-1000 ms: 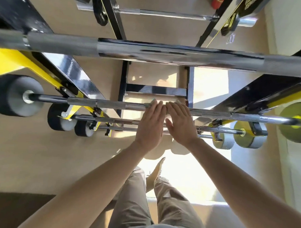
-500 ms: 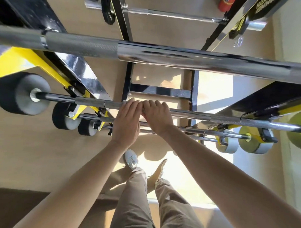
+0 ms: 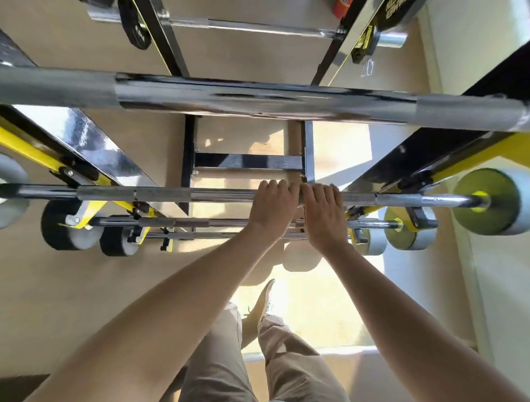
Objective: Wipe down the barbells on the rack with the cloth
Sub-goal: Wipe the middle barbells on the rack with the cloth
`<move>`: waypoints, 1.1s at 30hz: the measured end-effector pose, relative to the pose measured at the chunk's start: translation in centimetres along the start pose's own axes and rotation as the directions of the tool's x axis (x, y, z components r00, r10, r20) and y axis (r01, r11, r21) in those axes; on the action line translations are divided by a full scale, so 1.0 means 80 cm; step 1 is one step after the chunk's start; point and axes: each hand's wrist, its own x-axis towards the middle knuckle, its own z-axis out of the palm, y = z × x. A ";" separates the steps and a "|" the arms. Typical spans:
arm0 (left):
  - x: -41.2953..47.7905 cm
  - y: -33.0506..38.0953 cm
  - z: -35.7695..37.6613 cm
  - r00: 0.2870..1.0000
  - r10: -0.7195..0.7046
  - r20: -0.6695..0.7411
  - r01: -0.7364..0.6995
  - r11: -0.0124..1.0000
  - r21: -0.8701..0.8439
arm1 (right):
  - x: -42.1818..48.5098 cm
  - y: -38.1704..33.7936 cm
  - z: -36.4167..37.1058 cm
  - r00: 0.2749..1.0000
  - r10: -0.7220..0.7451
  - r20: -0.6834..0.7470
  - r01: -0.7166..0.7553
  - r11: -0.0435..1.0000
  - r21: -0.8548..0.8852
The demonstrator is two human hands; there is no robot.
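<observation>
2 hands side by side on 2nd barbell (image 3: 168,194), right of bar centre, inner edges touching. L hand (image 3: 272,210): fingers curled over top of bar, palm down, gripping it. R hand (image 3: 324,216): same grip, knuckles up. Both forearms bare, extended fwd from bottom of view, converging at bar. Cloth: cannot tell if under palms. Bar lies horiz. on rack (image 3: 88,148), plates (image 3: 498,203) at ends; thicker barbell (image 3: 261,100) nearer camera, thinner bars (image 3: 221,222) beneath hands
</observation>
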 end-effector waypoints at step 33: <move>-0.015 -0.145 -0.030 0.929 0.122 0.350 -0.102 0.992 -0.074 | 0.075 -0.054 -0.023 0.908 -0.249 0.337 0.165 0.952 0.260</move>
